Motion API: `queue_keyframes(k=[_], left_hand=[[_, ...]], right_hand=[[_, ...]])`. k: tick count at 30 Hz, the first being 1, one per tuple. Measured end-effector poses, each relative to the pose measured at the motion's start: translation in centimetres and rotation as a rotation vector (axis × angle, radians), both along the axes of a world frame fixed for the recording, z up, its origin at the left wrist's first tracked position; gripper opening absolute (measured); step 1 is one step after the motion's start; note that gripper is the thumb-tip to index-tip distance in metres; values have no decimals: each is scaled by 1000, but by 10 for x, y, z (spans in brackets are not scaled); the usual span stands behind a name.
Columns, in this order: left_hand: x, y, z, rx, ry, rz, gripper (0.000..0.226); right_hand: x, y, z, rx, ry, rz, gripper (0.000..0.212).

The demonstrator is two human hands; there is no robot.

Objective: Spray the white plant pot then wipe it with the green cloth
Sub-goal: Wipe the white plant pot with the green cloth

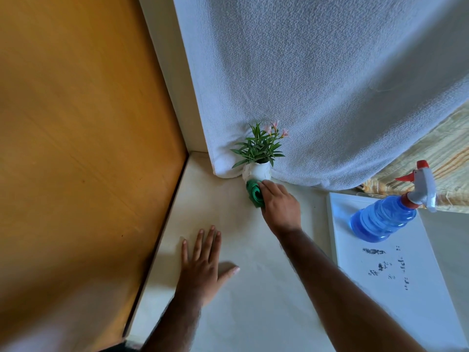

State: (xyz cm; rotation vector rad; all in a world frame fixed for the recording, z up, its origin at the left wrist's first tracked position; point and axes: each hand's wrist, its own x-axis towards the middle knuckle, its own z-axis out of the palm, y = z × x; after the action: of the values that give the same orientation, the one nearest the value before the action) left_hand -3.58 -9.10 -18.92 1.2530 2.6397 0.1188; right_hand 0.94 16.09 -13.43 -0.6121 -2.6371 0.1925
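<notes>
From the head view, our right hand (pixel 280 205) grips the bunched green cloth (pixel 255 196) against the small white ceramic plant pot (pixel 257 171), which stands on the cream tabletop (pixel 253 288); our left hand (pixel 203 265) lies open and flat. The blue plastic spray bottle (pixel 383 217) stands on a white tray (pixel 406 301) well to the right.

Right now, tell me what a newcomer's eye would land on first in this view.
The green cloth stands out, pressed by the right hand against the base of the white plant pot at the far edge of the pale table. To the right, the blue spray bottle stands on a white board. The left hand lies flat on the table.
</notes>
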Motion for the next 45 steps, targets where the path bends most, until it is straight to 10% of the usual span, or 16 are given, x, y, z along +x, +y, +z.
queue_keyframes(k=[45], left_hand=[[0,-1,0,-13,-5,9,101]], right_hand=[[-6,16,14,-167,24,-126,49]])
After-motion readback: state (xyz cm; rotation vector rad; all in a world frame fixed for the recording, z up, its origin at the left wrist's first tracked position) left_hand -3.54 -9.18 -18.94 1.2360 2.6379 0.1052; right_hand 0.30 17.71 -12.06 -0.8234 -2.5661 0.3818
